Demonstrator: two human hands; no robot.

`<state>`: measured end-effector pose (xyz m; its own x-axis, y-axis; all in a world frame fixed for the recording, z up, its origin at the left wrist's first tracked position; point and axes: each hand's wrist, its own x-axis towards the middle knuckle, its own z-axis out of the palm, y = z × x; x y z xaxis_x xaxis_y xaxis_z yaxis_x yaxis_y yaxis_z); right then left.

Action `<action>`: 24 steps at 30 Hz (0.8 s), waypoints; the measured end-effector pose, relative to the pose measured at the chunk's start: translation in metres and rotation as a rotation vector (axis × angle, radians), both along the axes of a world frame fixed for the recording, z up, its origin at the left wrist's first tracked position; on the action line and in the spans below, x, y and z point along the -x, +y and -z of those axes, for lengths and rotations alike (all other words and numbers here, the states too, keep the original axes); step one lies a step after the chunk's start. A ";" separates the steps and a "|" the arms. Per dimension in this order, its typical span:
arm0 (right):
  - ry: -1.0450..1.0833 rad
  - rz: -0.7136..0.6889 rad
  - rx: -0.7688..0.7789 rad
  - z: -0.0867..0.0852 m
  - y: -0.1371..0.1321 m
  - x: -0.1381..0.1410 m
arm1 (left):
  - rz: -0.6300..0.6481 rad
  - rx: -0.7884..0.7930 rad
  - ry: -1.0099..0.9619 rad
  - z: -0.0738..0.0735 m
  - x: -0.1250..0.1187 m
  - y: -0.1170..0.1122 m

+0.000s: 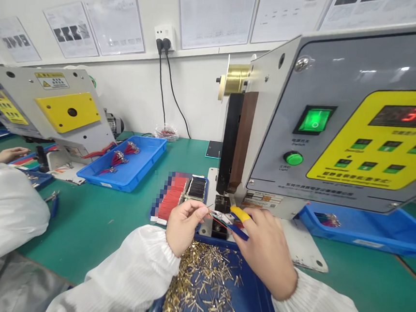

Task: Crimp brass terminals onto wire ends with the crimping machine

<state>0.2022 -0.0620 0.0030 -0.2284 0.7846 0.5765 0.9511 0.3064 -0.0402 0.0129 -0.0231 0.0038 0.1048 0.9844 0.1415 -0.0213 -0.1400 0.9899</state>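
Note:
My left hand pinches thin coloured wires between finger and thumb. My right hand grips small pliers with yellow and blue handles, their metal jaws close to the wires. Both hands sit in front of the crimping press, whose red display reads 33. Below them lies a blue tray heaped with loose brass terminals. Just behind my left hand is a box of red wires, partly blurred out, beside a bundle of black wires.
A blue tray holds red wire bundles. Another blue tray sits right of the press. At left stands a second machine, with a co-worker's hand and white sleeve nearby, on a green bench mat.

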 end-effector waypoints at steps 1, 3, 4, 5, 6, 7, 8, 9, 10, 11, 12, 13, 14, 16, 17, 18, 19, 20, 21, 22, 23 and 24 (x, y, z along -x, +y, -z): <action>-0.003 0.001 0.002 0.000 0.000 0.000 | 0.000 0.000 0.000 0.000 0.000 0.000; -0.008 0.001 0.003 -0.001 0.000 -0.001 | -0.002 0.000 0.001 0.000 0.000 0.000; -0.008 0.001 0.003 -0.001 -0.001 -0.001 | -0.003 0.002 0.001 0.000 0.000 -0.001; -0.009 0.003 0.004 -0.001 -0.001 -0.001 | -0.003 0.003 -0.001 0.000 0.000 -0.001; -0.010 0.005 0.006 -0.002 -0.001 -0.001 | -0.003 0.004 -0.003 0.000 0.000 -0.001; -0.011 0.008 0.008 -0.002 -0.002 0.000 | -0.003 0.005 -0.003 0.000 0.000 -0.001; -0.012 0.011 0.010 -0.002 -0.002 0.000 | -0.002 0.006 -0.003 0.000 0.000 0.000; -0.013 0.012 0.011 -0.002 -0.002 0.000 | -0.002 0.007 -0.002 0.000 0.000 0.000; -0.012 0.013 0.013 -0.002 -0.002 0.000 | -0.002 0.008 -0.002 0.001 0.001 0.000; -0.008 0.013 0.013 -0.002 -0.002 0.001 | -0.002 0.008 -0.002 0.001 0.001 0.000; -0.004 0.012 0.015 -0.003 -0.001 0.001 | -0.001 0.007 -0.002 0.001 0.001 -0.001; -0.001 0.011 0.017 -0.003 -0.001 0.001 | -0.001 0.005 -0.004 0.001 0.001 -0.001; 0.001 0.010 0.019 -0.003 -0.001 0.002 | 0.000 0.004 -0.006 0.001 0.001 -0.001; -0.004 0.008 0.021 -0.003 -0.001 0.002 | 0.005 0.002 -0.009 0.001 0.001 -0.001; -0.009 0.010 0.020 -0.003 -0.001 0.002 | 0.008 0.002 -0.010 0.001 0.001 -0.001; -0.016 0.014 0.019 -0.003 -0.001 0.001 | 0.010 0.001 -0.010 0.001 0.001 -0.001; -0.023 0.020 0.019 -0.003 -0.002 0.001 | 0.011 0.001 -0.009 0.001 0.001 -0.001; -0.031 0.027 0.021 -0.003 -0.002 0.001 | 0.012 0.002 -0.006 0.001 0.001 -0.001; -0.038 0.033 0.023 -0.003 -0.003 0.001 | 0.012 0.005 -0.002 0.001 0.001 0.000; -0.045 0.037 0.026 -0.003 -0.003 0.001 | 0.013 0.008 0.001 0.001 0.001 0.000; -0.051 0.040 0.028 -0.003 -0.003 0.001 | 0.014 0.010 0.003 0.002 0.001 0.000; -0.055 0.042 0.028 -0.003 -0.003 0.002 | 0.015 0.010 0.004 0.002 0.001 0.000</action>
<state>0.2005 -0.0649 0.0063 -0.2258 0.8098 0.5416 0.9639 0.2661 0.0040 0.0115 -0.0231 0.0018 0.1199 0.9840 0.1316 -0.0190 -0.1303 0.9913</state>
